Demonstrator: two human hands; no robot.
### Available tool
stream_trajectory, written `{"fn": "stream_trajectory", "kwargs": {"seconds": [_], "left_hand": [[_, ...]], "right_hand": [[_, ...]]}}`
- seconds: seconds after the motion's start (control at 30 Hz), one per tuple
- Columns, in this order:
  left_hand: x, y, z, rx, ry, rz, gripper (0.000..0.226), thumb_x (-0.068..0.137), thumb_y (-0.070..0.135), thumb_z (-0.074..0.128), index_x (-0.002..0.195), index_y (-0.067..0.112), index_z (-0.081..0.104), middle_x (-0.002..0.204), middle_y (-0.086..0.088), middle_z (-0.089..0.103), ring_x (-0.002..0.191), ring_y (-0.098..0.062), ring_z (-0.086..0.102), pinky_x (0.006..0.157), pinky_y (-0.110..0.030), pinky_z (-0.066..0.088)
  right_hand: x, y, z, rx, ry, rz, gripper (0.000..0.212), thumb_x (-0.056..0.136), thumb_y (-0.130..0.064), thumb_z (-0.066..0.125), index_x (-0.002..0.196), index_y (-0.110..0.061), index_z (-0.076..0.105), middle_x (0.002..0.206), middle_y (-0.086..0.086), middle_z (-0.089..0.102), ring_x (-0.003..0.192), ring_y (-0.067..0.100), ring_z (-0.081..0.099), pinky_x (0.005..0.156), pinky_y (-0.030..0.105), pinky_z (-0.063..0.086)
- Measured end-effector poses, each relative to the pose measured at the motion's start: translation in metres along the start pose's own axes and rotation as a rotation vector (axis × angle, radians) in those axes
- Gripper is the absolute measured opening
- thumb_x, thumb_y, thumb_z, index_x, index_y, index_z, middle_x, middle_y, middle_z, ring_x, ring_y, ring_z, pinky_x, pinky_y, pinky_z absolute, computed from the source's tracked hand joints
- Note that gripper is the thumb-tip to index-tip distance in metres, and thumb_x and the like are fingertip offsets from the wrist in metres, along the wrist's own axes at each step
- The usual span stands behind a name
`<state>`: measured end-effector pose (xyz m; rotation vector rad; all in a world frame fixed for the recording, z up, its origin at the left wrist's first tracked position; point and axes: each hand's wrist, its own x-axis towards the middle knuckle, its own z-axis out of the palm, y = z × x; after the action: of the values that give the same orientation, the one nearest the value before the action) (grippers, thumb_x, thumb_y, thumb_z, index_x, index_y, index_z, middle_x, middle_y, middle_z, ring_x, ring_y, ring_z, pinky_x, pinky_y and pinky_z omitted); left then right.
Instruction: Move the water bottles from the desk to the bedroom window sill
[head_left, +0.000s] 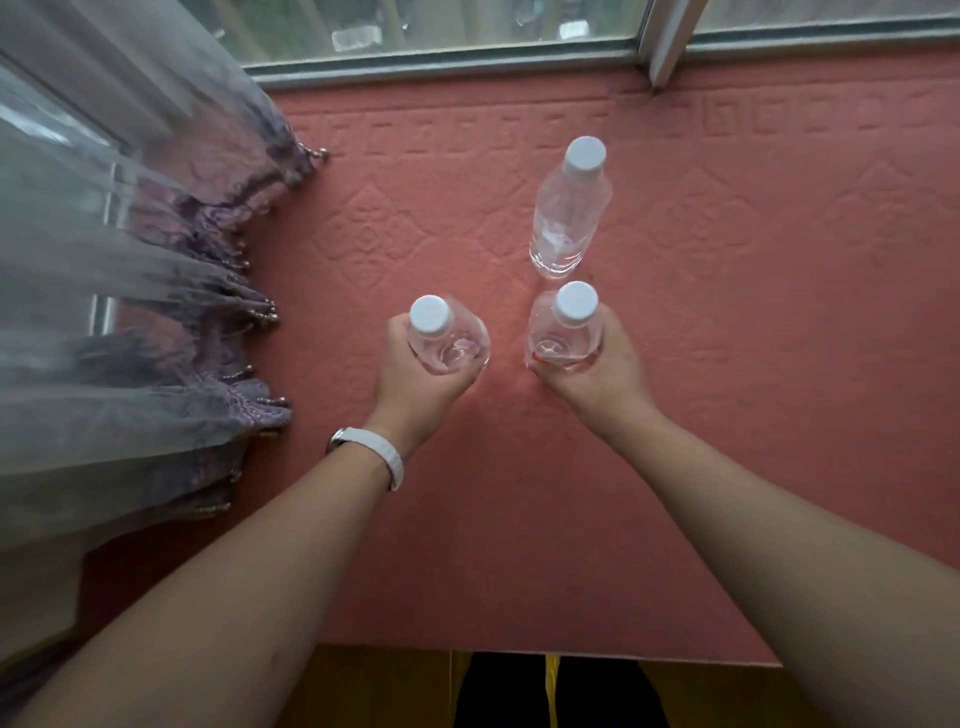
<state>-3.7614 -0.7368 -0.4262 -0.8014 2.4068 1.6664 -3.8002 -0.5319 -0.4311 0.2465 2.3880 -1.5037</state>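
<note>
Three clear water bottles with white caps are over the pink embossed window sill (753, 322). One bottle (566, 213) stands upright on its own in the middle of the sill. My left hand (415, 384) is wrapped around a second bottle (447, 338), held upright. My right hand (602, 374) grips a third bottle (566, 332) just in front of the standing one. I cannot tell whether the two held bottles touch the sill.
A sheer grey curtain with a purple beaded hem (171, 291) hangs over the left side of the sill. The window frame (447, 62) runs along the far edge. The sill's near edge (519, 649) is below my forearms. A white watch band (389, 457) is on my left wrist.
</note>
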Motion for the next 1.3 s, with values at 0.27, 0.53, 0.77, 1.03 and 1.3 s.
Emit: {"fn": "stream_trajectory", "kwargs": {"seconds": [0.27,0.53,0.77,1.03,1.3], "left_hand": [[-0.004,0.004,-0.003,0.038,-0.010,-0.025,0.078,0.060,0.046,0.093,0.121,0.021,0.051,0.112,-0.002,0.070,0.103,-0.018,0.069,0.092,-0.048,0.056],[-0.058,0.029,-0.030,0.117,-0.038,-0.077,0.082,0.077,0.025,0.083,0.141,0.021,0.033,0.133,-0.004,0.048,0.120,-0.018,0.050,0.107,-0.038,0.043],[-0.106,0.086,-0.086,0.410,-0.094,0.131,0.063,0.082,0.027,0.077,0.137,0.012,0.049,0.134,-0.006,0.053,0.123,-0.019,0.051,0.106,-0.032,0.039],[-0.157,0.163,-0.119,0.696,-0.322,0.386,0.057,0.086,0.048,0.062,0.136,0.024,0.053,0.137,0.004,0.056,0.127,-0.017,0.052,0.106,-0.031,0.038],[-0.213,0.216,-0.105,0.835,-0.218,0.793,0.064,0.078,0.062,0.042,0.127,0.026,0.062,0.127,0.010,0.062,0.114,-0.018,0.060,0.097,-0.037,0.047]], "right_hand": [[0.001,0.001,0.003,-0.082,-0.049,-0.009,0.078,0.057,-0.050,0.087,0.124,-0.037,0.048,0.119,-0.005,0.064,0.111,0.017,0.063,0.095,0.048,0.052],[-0.036,-0.033,-0.035,-0.177,-0.099,0.057,0.056,0.080,-0.029,0.077,0.130,-0.017,0.055,0.126,-0.001,0.062,0.113,0.014,0.057,0.102,0.038,0.047],[-0.084,-0.091,-0.090,-0.379,-0.060,0.030,0.042,0.092,-0.024,0.065,0.130,-0.009,0.058,0.134,0.008,0.056,0.125,0.023,0.052,0.106,0.031,0.037],[-0.166,-0.154,-0.153,-0.887,-0.136,-0.034,0.053,0.096,-0.051,0.044,0.141,-0.023,0.048,0.150,-0.001,0.041,0.138,0.022,0.037,0.111,0.037,0.035],[-0.259,-0.186,-0.206,-1.020,0.008,-0.109,0.054,0.097,-0.052,0.039,0.144,-0.027,0.041,0.155,0.000,0.034,0.144,0.021,0.028,0.113,0.034,0.028]]}}
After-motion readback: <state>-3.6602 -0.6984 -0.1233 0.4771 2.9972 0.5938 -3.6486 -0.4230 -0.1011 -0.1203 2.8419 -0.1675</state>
